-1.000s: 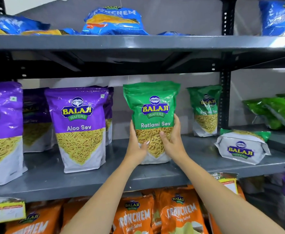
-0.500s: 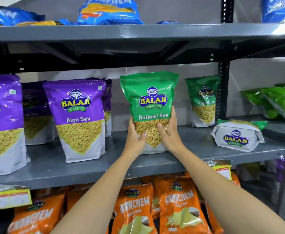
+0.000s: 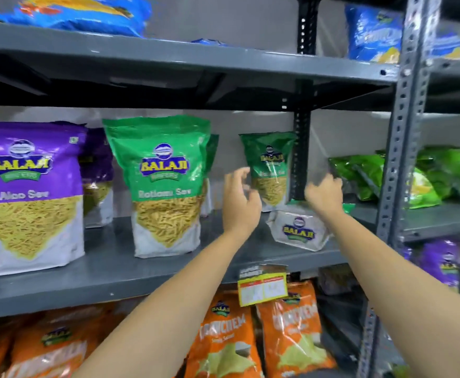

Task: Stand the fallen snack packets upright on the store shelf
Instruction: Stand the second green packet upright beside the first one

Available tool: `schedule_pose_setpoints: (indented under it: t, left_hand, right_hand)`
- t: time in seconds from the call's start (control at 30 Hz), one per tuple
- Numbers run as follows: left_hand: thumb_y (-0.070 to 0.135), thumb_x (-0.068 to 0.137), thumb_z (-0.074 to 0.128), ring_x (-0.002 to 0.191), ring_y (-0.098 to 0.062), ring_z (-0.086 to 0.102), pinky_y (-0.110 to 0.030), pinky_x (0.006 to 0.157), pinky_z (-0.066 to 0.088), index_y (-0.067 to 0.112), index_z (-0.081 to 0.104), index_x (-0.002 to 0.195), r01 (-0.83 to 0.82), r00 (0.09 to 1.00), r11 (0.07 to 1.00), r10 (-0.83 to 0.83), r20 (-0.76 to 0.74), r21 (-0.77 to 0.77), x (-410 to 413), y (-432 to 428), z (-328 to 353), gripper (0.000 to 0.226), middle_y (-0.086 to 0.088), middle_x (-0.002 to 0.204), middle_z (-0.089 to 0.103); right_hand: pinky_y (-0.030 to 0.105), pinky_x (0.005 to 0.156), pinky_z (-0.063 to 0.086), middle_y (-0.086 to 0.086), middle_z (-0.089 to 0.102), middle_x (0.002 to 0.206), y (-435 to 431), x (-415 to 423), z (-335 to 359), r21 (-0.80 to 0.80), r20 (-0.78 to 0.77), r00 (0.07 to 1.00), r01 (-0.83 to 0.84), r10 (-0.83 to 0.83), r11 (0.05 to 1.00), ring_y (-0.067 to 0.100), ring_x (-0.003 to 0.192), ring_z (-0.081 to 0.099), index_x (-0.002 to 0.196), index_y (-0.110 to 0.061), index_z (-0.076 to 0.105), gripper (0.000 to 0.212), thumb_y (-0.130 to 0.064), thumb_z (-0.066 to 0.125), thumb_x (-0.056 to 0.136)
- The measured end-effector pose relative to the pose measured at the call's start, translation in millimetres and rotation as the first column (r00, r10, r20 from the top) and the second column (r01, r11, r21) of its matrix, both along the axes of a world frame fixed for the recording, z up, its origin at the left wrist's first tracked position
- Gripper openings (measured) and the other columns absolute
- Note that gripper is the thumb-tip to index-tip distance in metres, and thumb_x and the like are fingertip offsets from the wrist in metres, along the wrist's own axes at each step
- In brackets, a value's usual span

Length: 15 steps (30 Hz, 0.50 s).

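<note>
A green Ratlami Sev packet point(image 3: 163, 186) stands upright on the grey middle shelf point(image 3: 114, 274), free of both hands. To its right a fallen green packet point(image 3: 298, 227) lies on its back with its white base toward me. My left hand point(image 3: 239, 197) hovers left of it with fingers curled and apart, holding nothing. My right hand point(image 3: 324, 195) hangs just above the fallen packet's far end, fingers bent, empty. Behind the hands another green packet point(image 3: 271, 167) stands upright near the black post.
A purple Aloo Sev packet point(image 3: 32, 195) stands at the left. Blue packets point(image 3: 87, 12) lie on the top shelf. Orange Crunchem packets point(image 3: 223, 339) fill the lower shelf behind a yellow price tag point(image 3: 263, 289). A grey upright post point(image 3: 398, 159) separates a bay holding fallen green packets point(image 3: 425, 178).
Both hands let go of the green Ratlami Sev packet, which now stands by itself. They moved right toward the fallen green packet, and the view swung right.
</note>
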<state>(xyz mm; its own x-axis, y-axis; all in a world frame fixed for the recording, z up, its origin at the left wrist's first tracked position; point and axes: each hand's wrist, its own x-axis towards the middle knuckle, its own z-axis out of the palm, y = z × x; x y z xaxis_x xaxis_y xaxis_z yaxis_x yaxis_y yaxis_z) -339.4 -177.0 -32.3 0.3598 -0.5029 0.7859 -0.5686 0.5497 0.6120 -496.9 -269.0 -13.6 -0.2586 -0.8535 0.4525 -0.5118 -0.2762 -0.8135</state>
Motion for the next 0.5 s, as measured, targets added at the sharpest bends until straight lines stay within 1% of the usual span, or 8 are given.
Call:
schedule_pose_setpoints:
  t: [0.07,0.13,0.2,0.23,0.3,0.33,0.4,0.5]
  left_hand:
    - [0.003,0.093,0.041,0.1,-0.022,0.057,-0.027,0.078,0.038,0.014,0.052,0.13,0.048,0.983,0.962,0.002,-0.184,0.27,-14,-25,0,0.04,-0.001,0.118,0.049]
    - [0.007,0.093,0.043,0.113,-0.031,0.058,-0.028,0.081,0.042,0.01,0.057,0.126,0.049,0.963,0.881,0.083,-0.256,0.47,-20,-49,0,0.037,-0.01,0.128,0.057]
    - [0.011,0.09,0.048,0.106,-0.033,0.063,-0.034,0.085,0.049,0.004,0.064,0.111,0.177,0.953,0.77,0.02,-0.301,0.612,-27,-63,1,0.027,-0.016,0.119,0.065]
    - [0.013,0.09,0.049,0.092,-0.03,0.065,-0.033,0.078,0.05,0.004,0.067,0.094,0.296,0.939,0.686,-0.081,-0.334,0.664,-30,-66,0,0.02,-0.017,0.104,0.068]
    - [0.016,0.09,0.046,0.066,-0.023,0.057,-0.029,0.06,0.043,0.012,0.059,0.061,0.483,0.871,0.525,-0.207,-0.445,0.701,-34,-68,0,0.032,-0.01,0.069,0.064]
    - [0.017,0.089,0.046,0.062,-0.023,0.055,-0.029,0.058,0.042,0.013,0.057,0.055,0.552,0.831,0.463,-0.235,-0.504,0.694,-34,-68,1,0.036,-0.008,0.06,0.063]
    - [0.022,0.091,0.045,0.064,-0.025,0.06,-0.031,0.064,0.048,0.012,0.061,0.062,0.664,0.747,0.359,-0.275,-0.605,0.656,-34,-71,1,0.034,-0.009,0.061,0.065]
    - [0.021,0.097,0.046,0.071,-0.022,0.062,-0.034,0.069,0.052,0.011,0.062,0.081,0.712,0.701,0.334,-0.299,-0.647,0.618,-35,-70,1,0.024,-0.006,0.068,0.068]
  right_hand:
    - [0.04,0.105,0.037,0.032,0.045,0.138,-19,-21,-16,0.193,-0.081,0.995,0.071,-0.057,0.979,0.045,0.127,0.045,0.131,0.007,0.05,0.061,-0.031,0.045,0.084]
    - [0.041,0.107,0.038,0.03,0.045,0.141,-34,-35,-28,0.321,-0.101,0.993,0.086,-0.057,0.943,0.043,0.129,0.045,0.134,0.004,0.05,0.062,-0.036,0.045,0.086]
    - [0.04,0.105,0.042,0.023,0.052,0.14,-49,-41,-37,0.4,-0.052,0.995,-0.054,0.082,0.915,0.039,0.128,0.05,0.131,-0.001,0.056,0.06,-0.04,0.044,0.087]
    - [0.036,0.1,0.046,0.019,0.057,0.137,-51,-42,-38,0.416,0.003,0.988,-0.144,0.157,0.898,0.037,0.124,0.055,0.126,-0.004,0.06,0.055,-0.039,0.045,0.087]
    - [0.028,0.077,0.052,0.014,0.062,0.128,-56,-43,-37,0.396,0.154,0.968,-0.244,0.199,0.885,0.031,0.105,0.065,0.114,-0.012,0.062,0.036,-0.035,0.052,0.089]
    - [0.025,0.061,0.051,0.013,0.063,0.124,-53,-42,-35,0.382,0.247,0.949,-0.281,0.196,0.88,0.028,0.093,0.066,0.112,-0.008,0.06,0.035,-0.034,0.056,0.089]
    - [0.022,0.042,0.048,0.015,0.065,0.12,-49,-41,-34,0.341,0.442,0.87,-0.387,0.217,0.857,0.025,0.079,0.066,0.122,-0.002,0.055,0.044,-0.028,0.064,0.088]
    - [0.03,0.039,0.054,0.018,0.067,0.112,-39,-43,-30,0.284,0.58,0.777,-0.475,0.246,0.833,0.025,0.069,0.066,0.126,0.001,0.048,0.049,-0.014,0.068,0.084]
